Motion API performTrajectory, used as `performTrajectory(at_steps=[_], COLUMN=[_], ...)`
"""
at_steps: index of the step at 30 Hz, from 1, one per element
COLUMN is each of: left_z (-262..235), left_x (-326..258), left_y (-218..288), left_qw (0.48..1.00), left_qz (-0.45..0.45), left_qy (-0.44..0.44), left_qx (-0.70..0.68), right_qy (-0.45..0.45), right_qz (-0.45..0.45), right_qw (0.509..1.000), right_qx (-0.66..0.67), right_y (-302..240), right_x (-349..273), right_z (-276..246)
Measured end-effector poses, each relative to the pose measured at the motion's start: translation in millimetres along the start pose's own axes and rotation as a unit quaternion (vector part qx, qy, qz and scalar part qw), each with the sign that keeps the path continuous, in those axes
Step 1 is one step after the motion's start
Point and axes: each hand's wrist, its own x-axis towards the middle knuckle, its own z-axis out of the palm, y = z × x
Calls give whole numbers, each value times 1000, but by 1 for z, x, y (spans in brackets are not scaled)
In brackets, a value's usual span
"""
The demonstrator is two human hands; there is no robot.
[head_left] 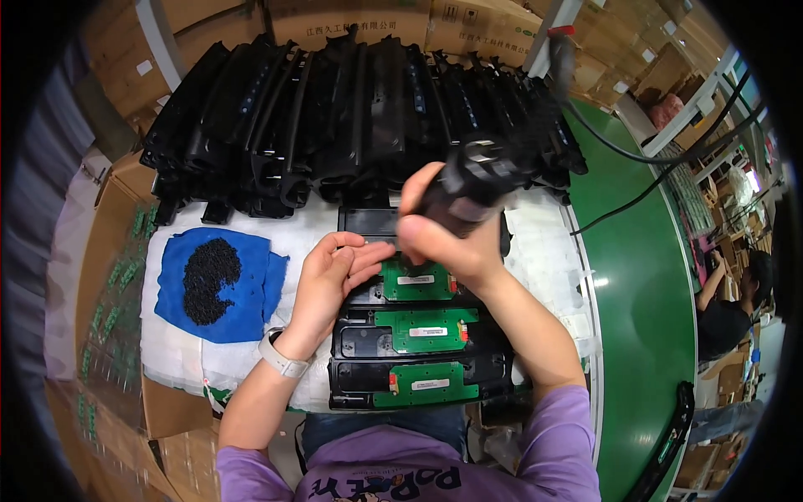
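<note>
Three black trays (418, 335) with green boards crowd the desk (544, 251); open room at 9 o'clock. Right hand (447, 243) clenches a black driver (477, 180); left hand (330, 276), fingers loose, presses the top board (416, 280).

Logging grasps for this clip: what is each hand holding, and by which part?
The right hand grips a black power screwdriver around its body. The left hand holds nothing; its fingers rest on the top black tray with the green circuit board.

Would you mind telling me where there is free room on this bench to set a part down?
White padding is bare right of the right hand, up to the green conveyor. A narrower strip lies between the blue cloth and left hand. The black housings behind and circuit-board trays in front are crowded.
</note>
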Motion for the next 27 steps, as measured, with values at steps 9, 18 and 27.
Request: performTrajectory(at_steps=[9, 18, 27], left_z=[1, 9, 4], left_x=[-11, -14, -16], left_y=[11, 11, 5], left_qw=[998, 992, 990], left_qz=[-31, -66, -82], left_qy=[-48, -103, -111], left_qx=[19, -42, -33], right_qy=[-51, -25, -23], right_qz=[-39, -112, -139], right_qw=[976, 967, 957], right_qx=[208, 229, 254], right_y=[-38, -44, -43], right_x=[1, -4, -7], right_z=[-23, -22, -16])
